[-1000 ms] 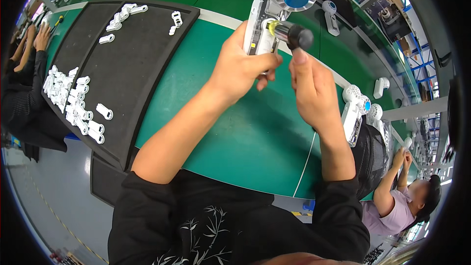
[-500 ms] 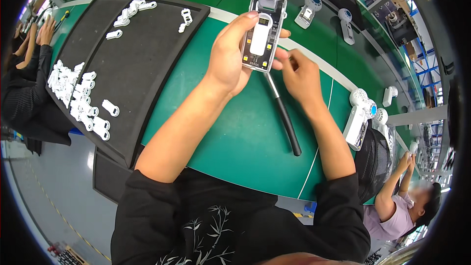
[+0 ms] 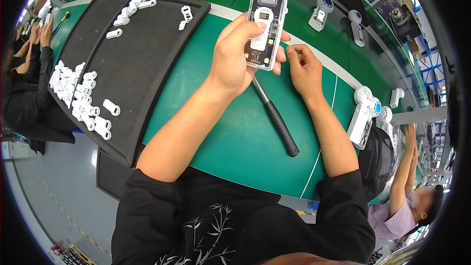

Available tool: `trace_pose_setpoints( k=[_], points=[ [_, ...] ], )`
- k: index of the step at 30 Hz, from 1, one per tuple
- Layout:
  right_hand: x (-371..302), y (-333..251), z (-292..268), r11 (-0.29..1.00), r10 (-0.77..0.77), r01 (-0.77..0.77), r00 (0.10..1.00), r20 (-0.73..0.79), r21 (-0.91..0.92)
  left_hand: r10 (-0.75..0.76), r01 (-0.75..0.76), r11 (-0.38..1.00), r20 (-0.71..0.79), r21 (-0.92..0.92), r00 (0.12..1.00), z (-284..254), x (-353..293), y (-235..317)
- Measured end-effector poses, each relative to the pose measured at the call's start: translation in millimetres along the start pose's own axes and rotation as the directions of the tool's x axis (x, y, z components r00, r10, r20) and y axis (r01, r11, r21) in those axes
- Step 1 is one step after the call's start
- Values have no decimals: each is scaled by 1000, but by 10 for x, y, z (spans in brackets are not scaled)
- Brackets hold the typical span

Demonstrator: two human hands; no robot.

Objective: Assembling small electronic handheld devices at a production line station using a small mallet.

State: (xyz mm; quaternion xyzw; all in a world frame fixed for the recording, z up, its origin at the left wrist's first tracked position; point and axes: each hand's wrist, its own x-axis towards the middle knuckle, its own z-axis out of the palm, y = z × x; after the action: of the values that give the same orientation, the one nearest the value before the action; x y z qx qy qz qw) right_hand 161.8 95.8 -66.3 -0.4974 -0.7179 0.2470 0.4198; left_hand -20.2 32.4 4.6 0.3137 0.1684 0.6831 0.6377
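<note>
Tray (image 3: 132, 64), parts (image 3: 64, 82), fan (image 3: 265, 16) — perhaps half-hiding tool (image 3: 280, 127)

The handheld fan (image 3: 277, 14) looks like hard plastic to me: smooth white around the head, clear and glossy over the dark circuit board, with a smooth white cover strip (image 3: 260, 42) on its front. The rod tool (image 3: 280, 126) has a shiny metal shaft and a black, textured, rubbery-looking grip. The green work surface (image 3: 221, 137) is smooth with a soft sheen. The black tray (image 3: 142, 64) looks matt; its white pieces (image 3: 66, 81) are smooth plastic. The black shirt (image 3: 289, 230) is matt cloth.
</note>
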Motion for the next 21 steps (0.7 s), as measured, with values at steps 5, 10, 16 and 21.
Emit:
trace_pose_setpoints(
  k=[5,10,16,21],
  points=[
    [2,-16,-27,1000,19,-19,1000,1,11,-5,0,992,32,128,999,-43,7,-14],
    [3,-36,-24,999,26,-26,1000,3,18,7,-10,998,40,66,999,-20,1,-16],
    [13,-3,-23,999,29,-30,999,29,38,3,-7,998,67,66,998,-50,-5,-18],
    [0,-47,-68,998,39,-39,999,-6,56,-36,29,994,59,107,998,-89,-3,-34]
  ],
)
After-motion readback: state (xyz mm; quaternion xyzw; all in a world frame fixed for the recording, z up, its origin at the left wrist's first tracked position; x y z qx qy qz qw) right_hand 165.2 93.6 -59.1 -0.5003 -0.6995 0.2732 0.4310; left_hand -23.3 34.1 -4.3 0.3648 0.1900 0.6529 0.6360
